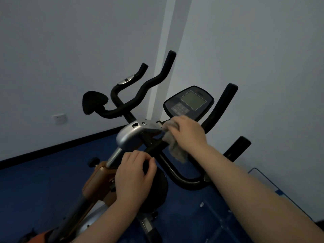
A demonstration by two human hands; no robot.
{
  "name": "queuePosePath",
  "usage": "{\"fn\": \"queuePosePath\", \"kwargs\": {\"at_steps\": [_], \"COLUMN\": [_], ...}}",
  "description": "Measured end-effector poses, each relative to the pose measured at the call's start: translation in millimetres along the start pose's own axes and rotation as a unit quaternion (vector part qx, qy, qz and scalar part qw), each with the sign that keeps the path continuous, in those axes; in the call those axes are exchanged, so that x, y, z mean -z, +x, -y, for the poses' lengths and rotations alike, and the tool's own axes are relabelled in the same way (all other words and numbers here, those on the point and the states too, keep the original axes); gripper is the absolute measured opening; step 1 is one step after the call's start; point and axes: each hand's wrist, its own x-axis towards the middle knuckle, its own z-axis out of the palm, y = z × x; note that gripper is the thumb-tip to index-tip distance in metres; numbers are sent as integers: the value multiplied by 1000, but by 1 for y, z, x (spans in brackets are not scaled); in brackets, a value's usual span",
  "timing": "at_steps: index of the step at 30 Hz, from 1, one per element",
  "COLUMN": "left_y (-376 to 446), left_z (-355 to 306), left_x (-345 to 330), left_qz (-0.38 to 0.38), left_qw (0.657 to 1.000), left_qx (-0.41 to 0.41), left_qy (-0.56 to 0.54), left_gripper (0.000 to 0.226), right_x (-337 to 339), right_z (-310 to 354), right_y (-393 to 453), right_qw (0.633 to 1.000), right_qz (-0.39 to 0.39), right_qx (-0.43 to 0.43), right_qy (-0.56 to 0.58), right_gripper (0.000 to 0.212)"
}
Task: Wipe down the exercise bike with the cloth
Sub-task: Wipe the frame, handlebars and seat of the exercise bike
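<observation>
Bunching the grey cloth (175, 146) against the exercise bike (133, 135) just below its console (188, 102), the right hand (189, 132) is hiding its own curled fingers. The left hand (135, 176) is wrapping a dark knob, mostly covering it. Dim light is blurring the lower frame.

console (189, 103) screen blank, button labels too blurred to read

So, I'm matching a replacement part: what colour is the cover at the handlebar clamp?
Silver-grey; the cover shows best in the head view, just left of the cloth.
</observation>
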Motion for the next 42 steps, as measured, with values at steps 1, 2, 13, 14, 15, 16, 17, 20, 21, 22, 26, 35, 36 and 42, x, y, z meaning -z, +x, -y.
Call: {"fn": "queuePosePath", "kwargs": {"at_steps": [1, 2, 13, 14, 15, 16, 17, 20, 21, 22, 26, 35, 36, 42], "left_y": [0, -1, 0, 0, 0, 0, 1, 0, 0, 0, 2, 2, 2, 1], "left_z": [0, 0, 0, 0, 0, 0, 0, 0, 1, 1, 1, -1, -1, 1], "left_x": [-1, -1, -2, -2, -2, -2, -1, 0, 0, 0, -1, 1, 1, 4], "left_qz": [-3, -6, -13, -13, -12, -10, -7, -4, -7, -10, -16, -6, -4, 3], "left_qw": [1000, 1000, 1000, 1000, 1000, 1000, 1000, 1000, 1000, 1000, 1000, 999, 999, 999], "left_qx": [4, 5, 10, 9, 7, 5, 4, 4, 5, 4, -4, -4, -4, 2], "left_qy": [1, 1, -23, -23, -24, -24, -25, -26, -25, -23, -26, -32, -32, -36], "left_gripper": [12, 15, 20, 20, 20, 20, 20, 20, 20, 20, 21, 20, 20, 21], "right_x": [-2, -9, -12, -19, -20, -14, -5, 10, 8, 0, -13, 17, 17, 44], "right_z": [2, 11, 22, 31, 33, 30, 22, 1, 4, 12, 29, 23, 25, 11], "right_y": [-2, -8, -14, -20, -22, -17, -7, 8, 4, -3, -15, -53, -64, -94], "right_qw": [999, 998, 999, 998, 994, 988, 982, 994, 998, 1000, 989, 987, 987, 995], "right_qz": [-25, -48, -11, 6, 36, 71, 102, 79, 47, 18, 65, -36, -51, -39], "right_qx": [-42, -43, 32, 66, 106, 139, 158, 72, 28, 18, 131, 27, 17, -62], "right_qy": [14, 6, 3, 7, 7, -3, -23, -31, -17, -12, -23, 151, 154, 61], "right_gripper": [20, 20, 19, 18, 17, 16, 17, 16, 18, 18, 14, 21, 18, 30]}}
